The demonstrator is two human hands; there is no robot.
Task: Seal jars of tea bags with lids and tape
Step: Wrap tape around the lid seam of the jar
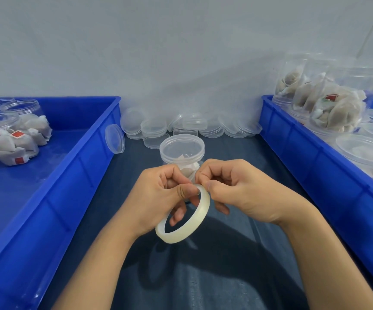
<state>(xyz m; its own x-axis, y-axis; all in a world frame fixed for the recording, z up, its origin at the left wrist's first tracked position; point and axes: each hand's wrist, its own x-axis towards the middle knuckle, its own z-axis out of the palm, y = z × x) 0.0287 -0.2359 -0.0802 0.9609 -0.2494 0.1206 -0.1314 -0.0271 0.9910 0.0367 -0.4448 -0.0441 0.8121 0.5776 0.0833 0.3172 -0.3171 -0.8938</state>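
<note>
Picking at the tape roll for its loose end | our left hand grips the roll, right hand fingers pinch its top edge | lidded jar waits on the table just behind, ready for taping.

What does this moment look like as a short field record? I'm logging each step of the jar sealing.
stage: lid on, taping not yet begun
left hand: holds the tape roll
right hand: pinches at the roll's top edge
jar: lidded, upright on the dark mat, just beyond the hands
spare lids: heaped by the wall
left bin: open jars of tea bags
right bin: lidded jars
</note>
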